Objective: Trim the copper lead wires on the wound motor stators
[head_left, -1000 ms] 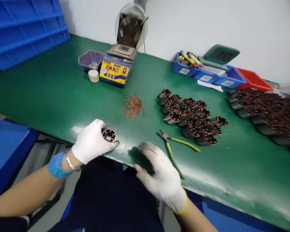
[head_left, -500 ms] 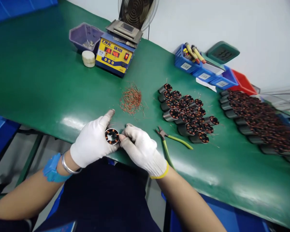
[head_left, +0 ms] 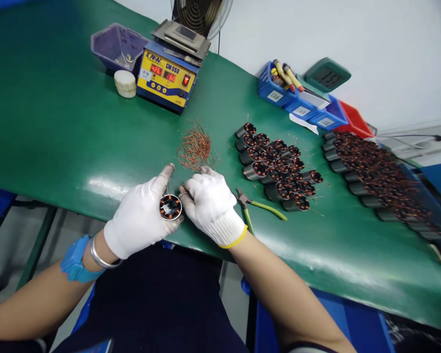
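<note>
My left hand (head_left: pixel 141 215), in a white glove, grips a small round motor stator (head_left: pixel 170 207) with copper windings at the near edge of the green table (head_left: pixel 59 132). My right hand (head_left: pixel 210 203), also gloved, presses against the stator's right side with its fingers curled at the windings. Whether the right fingers pinch a wire is hidden. A loose heap of cut copper wire bits (head_left: pixel 194 147) lies just beyond both hands. Green-handled cutters (head_left: pixel 259 208) rest on the table right of my right hand.
A cluster of wound stators (head_left: pixel 275 166) lies right of centre, and a larger pile (head_left: pixel 375 171) lies far right. A yellow-blue soldering station (head_left: pixel 167 76), a purple bin (head_left: pixel 115 44), a white tin (head_left: pixel 125 82) and blue and red bins (head_left: pixel 308 105) stand at the back.
My right hand came from the table edge up to the stator and now touches it. The view tilted down and shifted, and the left hand kept its hold.
</note>
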`<action>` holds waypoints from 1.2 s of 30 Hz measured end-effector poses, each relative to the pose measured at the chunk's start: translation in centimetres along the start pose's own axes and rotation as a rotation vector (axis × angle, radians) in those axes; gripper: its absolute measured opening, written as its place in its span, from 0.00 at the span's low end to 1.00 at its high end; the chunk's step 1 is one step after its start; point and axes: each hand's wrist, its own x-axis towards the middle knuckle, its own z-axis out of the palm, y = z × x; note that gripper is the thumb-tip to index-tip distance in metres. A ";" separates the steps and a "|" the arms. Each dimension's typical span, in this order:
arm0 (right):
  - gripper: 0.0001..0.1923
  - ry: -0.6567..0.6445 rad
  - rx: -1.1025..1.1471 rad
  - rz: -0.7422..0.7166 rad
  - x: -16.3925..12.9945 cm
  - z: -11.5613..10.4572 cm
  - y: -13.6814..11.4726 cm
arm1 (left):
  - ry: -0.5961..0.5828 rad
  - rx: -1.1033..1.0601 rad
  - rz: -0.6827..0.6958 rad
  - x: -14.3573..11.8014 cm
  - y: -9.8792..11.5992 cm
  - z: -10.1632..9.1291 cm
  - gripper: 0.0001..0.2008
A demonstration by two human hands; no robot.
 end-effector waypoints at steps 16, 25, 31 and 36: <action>0.19 0.171 0.482 0.045 -1.5 -0.9 -0.2 | -0.036 -0.002 -0.040 0.0 0.4 -0.7 0.45; 0.06 0.145 0.463 0.089 -4.3 0.2 1.2 | -0.008 0.050 -0.020 0.1 0.1 -0.5 0.43; 0.17 0.308 0.338 0.002 -5.8 -2.0 0.9 | -0.080 0.028 -0.029 0.0 -0.3 -0.9 0.45; 0.27 -0.072 0.233 -0.074 -4.8 -1.4 -0.6 | -0.075 0.048 -0.015 0.1 -0.6 -0.9 0.44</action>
